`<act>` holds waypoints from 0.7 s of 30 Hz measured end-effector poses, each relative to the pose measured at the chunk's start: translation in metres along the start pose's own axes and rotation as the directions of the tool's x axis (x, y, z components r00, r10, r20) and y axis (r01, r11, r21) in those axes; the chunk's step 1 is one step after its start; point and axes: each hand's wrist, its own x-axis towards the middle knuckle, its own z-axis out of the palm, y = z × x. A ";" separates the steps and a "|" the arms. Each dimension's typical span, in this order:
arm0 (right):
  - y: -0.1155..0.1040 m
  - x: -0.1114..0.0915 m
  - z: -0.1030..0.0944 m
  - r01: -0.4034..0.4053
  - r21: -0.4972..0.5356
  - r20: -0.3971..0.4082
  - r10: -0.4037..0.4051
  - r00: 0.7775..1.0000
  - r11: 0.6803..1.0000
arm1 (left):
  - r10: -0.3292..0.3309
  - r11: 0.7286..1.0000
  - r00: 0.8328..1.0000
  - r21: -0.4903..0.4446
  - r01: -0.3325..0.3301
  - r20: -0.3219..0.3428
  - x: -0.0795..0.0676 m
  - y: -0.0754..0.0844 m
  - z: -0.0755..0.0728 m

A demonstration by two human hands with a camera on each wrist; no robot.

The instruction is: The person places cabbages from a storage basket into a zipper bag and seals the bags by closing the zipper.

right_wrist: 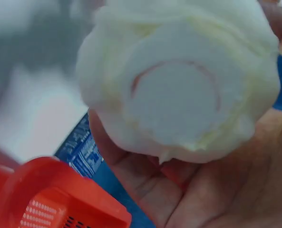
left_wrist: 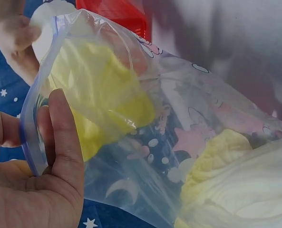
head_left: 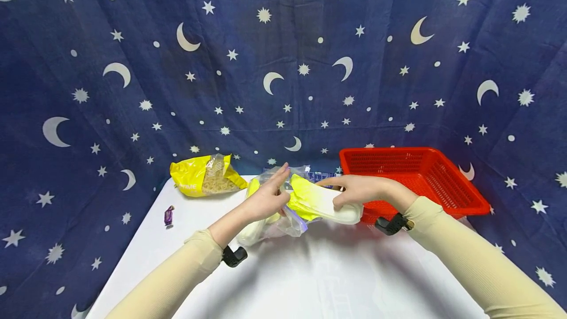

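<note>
My right hand (head_left: 361, 191) grips a napa cabbage (head_left: 325, 201) by its thick white base, with the yellow leafy end pointing left. In the left wrist view, those yellow leaves lie within the mouth of a clear zip bag (left_wrist: 126, 166) printed with pink figures. My left hand (head_left: 266, 202) holds the bag's purple zip edge (left_wrist: 30, 109) between thumb and fingers, some of them inside the mouth. Deeper in the bag lies a second pale yellow-and-white cabbage (left_wrist: 231, 185). The right wrist view shows the held cabbage's round cut end (right_wrist: 174, 99) close up.
At the right stands a red plastic basket (head_left: 460, 198), close to my right hand. A yellow bag of pasta (head_left: 188, 174) lies at the table's back left, with a small purple wrapped candy (head_left: 169, 216) nearer. Behind the zip bag is a blue printed packet (head_left: 322, 177).
</note>
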 end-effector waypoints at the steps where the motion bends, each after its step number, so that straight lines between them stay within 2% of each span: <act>1: 0.000 0.001 0.000 -0.012 0.026 0.000 0.012 1.000 1.000 | -0.003 1.000 1.000 -0.001 0.003 0.004 0.000 0.000 0.001; 6: 0.002 0.001 0.002 -0.071 0.195 -0.004 0.073 0.997 0.978 | -0.002 1.000 1.000 -0.003 0.002 0.010 0.002 -0.001 0.004; 11: 0.005 0.003 0.009 -0.078 0.373 -0.003 0.086 0.996 0.924 | 0.007 1.000 1.000 -0.018 -0.007 0.011 0.003 -0.001 0.008; 13: 0.006 0.005 0.012 -0.082 0.447 -0.001 0.091 0.996 0.891 | 0.009 1.000 1.000 -0.024 -0.009 0.008 0.003 -0.001 0.009; 21: 0.008 0.014 0.022 -0.112 0.689 0.029 0.127 0.992 0.716 | 0.001 1.000 1.000 -0.006 -0.001 0.002 0.004 -0.004 0.013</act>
